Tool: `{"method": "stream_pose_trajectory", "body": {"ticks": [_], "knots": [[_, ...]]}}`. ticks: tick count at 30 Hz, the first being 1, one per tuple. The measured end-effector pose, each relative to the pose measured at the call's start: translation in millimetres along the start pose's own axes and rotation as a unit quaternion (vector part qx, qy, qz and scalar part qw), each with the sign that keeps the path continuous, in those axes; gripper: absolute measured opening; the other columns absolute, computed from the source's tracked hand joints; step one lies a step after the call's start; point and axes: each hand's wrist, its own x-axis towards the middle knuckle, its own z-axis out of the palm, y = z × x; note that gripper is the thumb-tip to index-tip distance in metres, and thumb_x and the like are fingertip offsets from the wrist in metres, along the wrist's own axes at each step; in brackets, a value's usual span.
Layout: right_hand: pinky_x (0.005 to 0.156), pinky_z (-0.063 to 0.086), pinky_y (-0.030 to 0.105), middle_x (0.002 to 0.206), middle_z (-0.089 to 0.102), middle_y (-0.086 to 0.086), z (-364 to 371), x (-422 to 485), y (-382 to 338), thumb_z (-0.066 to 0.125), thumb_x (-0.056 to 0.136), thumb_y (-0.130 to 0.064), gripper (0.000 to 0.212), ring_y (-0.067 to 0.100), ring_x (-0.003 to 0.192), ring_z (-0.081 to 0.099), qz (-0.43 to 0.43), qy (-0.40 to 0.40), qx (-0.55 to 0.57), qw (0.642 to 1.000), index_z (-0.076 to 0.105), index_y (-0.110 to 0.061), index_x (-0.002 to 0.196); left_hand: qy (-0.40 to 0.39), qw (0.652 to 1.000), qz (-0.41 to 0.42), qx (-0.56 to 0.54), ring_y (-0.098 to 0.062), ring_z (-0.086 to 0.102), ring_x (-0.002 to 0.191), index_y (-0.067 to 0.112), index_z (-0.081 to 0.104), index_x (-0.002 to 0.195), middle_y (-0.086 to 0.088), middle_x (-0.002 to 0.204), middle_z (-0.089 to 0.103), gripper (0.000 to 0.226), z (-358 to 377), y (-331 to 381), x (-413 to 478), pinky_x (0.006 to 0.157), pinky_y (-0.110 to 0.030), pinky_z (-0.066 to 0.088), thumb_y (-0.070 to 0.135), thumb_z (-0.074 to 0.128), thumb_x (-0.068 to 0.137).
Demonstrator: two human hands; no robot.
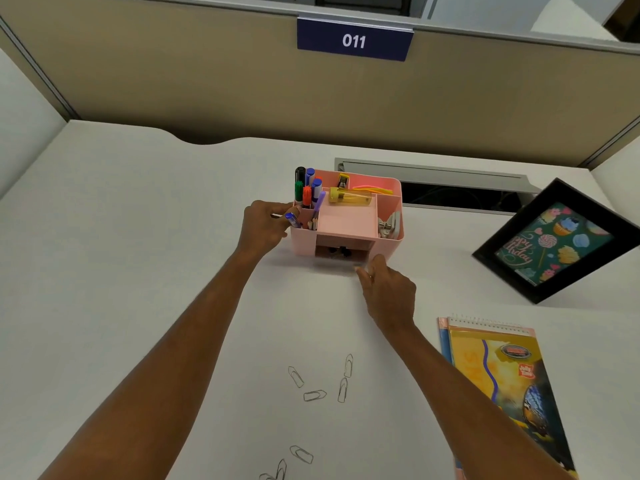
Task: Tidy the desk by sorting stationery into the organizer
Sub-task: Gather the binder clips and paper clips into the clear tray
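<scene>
A pink organizer (346,221) stands mid-desk. Several markers (307,188) stand upright in its left compartments, a yellow tube (349,197) lies across its back and a metal item (389,225) sits in the right slot. My left hand (263,226) is at the organizer's left side, shut on a blue pen (292,220) whose tip points into the front-left compartment. My right hand (388,292) pinches the front right corner of the clear drawer (341,261), which is partly out and shows black clips (337,251) inside. Several paper clips (313,394) lie loose on the desk nearer to me.
Two spiral notebooks (498,375) lie stacked at the right. A black picture frame (557,240) leans at the far right. A cable slot (450,188) opens behind the organizer. A beige partition with a blue 011 sign (354,40) closes off the back.
</scene>
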Motion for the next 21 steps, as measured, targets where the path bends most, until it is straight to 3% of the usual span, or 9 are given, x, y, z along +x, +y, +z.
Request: {"method": "stream_pose_trajectory", "body": {"ticks": [3,6,9,11,13,15,17,19,21], "knots": [[0.048,0.056,0.034,0.079,0.074,0.017,2.9,8.7,-4.1,0.057,0.085,-0.040,0.037,0.029,0.049,0.068,0.029,0.009,-0.043,0.999,0.062,-0.004,0.090,-0.003,1.000,0.002,-0.002,-0.022,0.064,0.076,0.007,0.072,0.105,-0.013,0.108,0.070,0.021,0.0,-2.0,-0.6,0.060,-0.027,0.055,0.017,0.063,0.089],[0.049,0.057,0.038,0.074,0.073,0.017,5.2,17.0,-12.1,0.070,0.080,-0.036,0.035,0.031,0.047,0.067,0.072,0.000,-0.070,0.995,0.065,-0.002,0.089,-0.003,1.000,0.001,0.008,-0.030,0.066,0.079,0.008,0.071,0.106,-0.013,0.107,0.070,0.021,0.3,-2.9,-0.4,0.066,-0.037,0.058,0.017,0.062,0.090],[0.058,0.058,0.041,0.084,0.073,0.020,2.4,17.0,-18.3,0.069,0.084,-0.035,0.034,0.036,0.058,0.070,0.107,-0.036,-0.067,0.991,0.066,-0.002,0.092,-0.003,1.000,-0.004,0.010,-0.027,0.067,0.081,0.007,0.071,0.106,-0.013,0.111,0.069,0.022,0.9,-3.9,0.6,0.072,-0.041,0.059,0.018,0.062,0.090],[0.074,0.058,0.044,0.098,0.072,0.019,-0.7,18.8,-24.4,0.060,0.091,-0.036,0.034,0.037,0.076,0.071,0.177,-0.075,-0.008,0.981,0.066,-0.003,0.099,-0.001,1.000,-0.008,0.008,-0.026,0.067,0.081,0.007,0.070,0.108,-0.013,0.112,0.068,0.024,1.2,-4.3,0.4,0.071,-0.038,0.059,0.019,0.062,0.090],[0.076,0.058,0.039,0.091,0.073,0.013,-6.3,24.6,-36.2,0.059,0.093,-0.032,0.027,0.028,0.076,0.069,0.232,-0.090,0.132,0.960,0.068,-0.007,0.095,0.003,1.000,-0.009,0.008,-0.026,0.066,0.079,0.007,0.070,0.108,-0.013,0.112,0.069,0.024,1.0,-3.3,-1.1,0.069,-0.038,0.059,0.020,0.062,0.090],[0.059,0.054,0.029,0.075,0.071,0.009,-12.1,31.5,-54.3,0.061,0.093,-0.025,0.017,0.017,0.058,0.064,0.301,-0.095,0.330,0.889,0.070,-0.010,0.092,0.004,1.000,-0.007,0.007,-0.028,0.067,0.079,0.007,0.070,0.108,-0.013,0.111,0.069,0.024,1.1,-2.1,-2.1,0.070,-0.041,0.059,0.020,0.062,0.090],[0.049,0.047,0.025,0.071,0.071,0.009,-15.6,37.2,-70.3,0.062,0.093,-0.021,0.012,0.014,0.047,0.055,0.408,-0.091,0.490,0.765,0.070,-0.012,0.093,0.002,1.000,-0.006,0.008,-0.028,0.067,0.079,0.007,0.070,0.109,-0.013,0.111,0.069,0.024,0.8,-0.8,-2.5,0.069,-0.040,0.059,0.020,0.062,0.090],[0.048,0.046,0.026,0.075,0.072,0.010,-15.3,39.6,-79.3,0.063,0.092,-0.022,0.010,0.014,0.046,0.052,0.502,-0.070,0.557,0.658,0.068,-0.014,0.088,-0.003,1.000,-0.007,0.007,-0.025,0.066,0.080,0.007,0.070,0.110,-0.013,0.111,0.069,0.024,-0.6,-0.1,-2.3,0.066,-0.035,0.058,0.019,0.061,0.090],[0.050,0.046,0.025,0.078,0.072,0.011,-11.9,38.9,-82.7,0.065,0.091,-0.022,0.009,0.014,0.048,0.051,0.543,-0.040,0.590,0.597,0.067,-0.014,0.089,-0.009,1.000,-0.008,0.003,-0.024,0.066,0.081,0.007,0.070,0.110,-0.012,0.111,0.069,0.024,-2.3,0.4,-1.9,0.064,-0.033,0.058,0.018,0.061,0.090]]}}
